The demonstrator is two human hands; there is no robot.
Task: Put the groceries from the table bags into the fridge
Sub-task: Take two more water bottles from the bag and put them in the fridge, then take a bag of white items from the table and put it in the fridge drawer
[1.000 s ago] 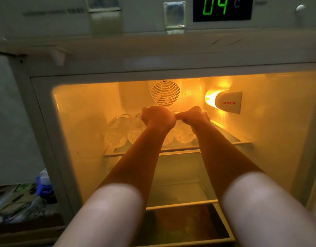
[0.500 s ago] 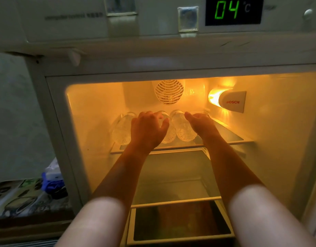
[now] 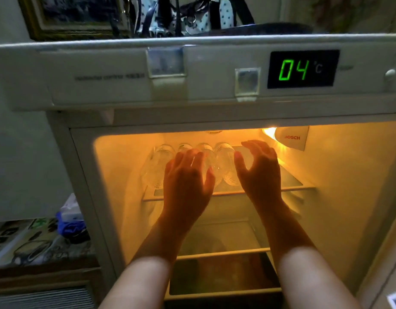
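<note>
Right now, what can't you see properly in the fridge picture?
Head view, the only one:
- Clear bottles on the top shelf: the left hand and right hand cover parts, so their count and contents are unclear.
- Fan: cut off by the fridge's top frame.
- Small print on the control panel: too blurred to read.
- Bottom drawer: dark, contents hidden.

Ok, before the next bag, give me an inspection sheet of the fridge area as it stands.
Surface: top glass shelf carries the load; right part bare.
Job's things: clear bottles lie on their sides in a row on that shelf, bases toward the camera.
Clutter: blue bag on the patterned table at left.
Hands: left hand and right hand open, fingers spread in front of the bottles; contact unclear.
Cables: nothing seen.
Surroundings: display reads 04 °C; lamp lit; lower shelf looks empty.
</note>
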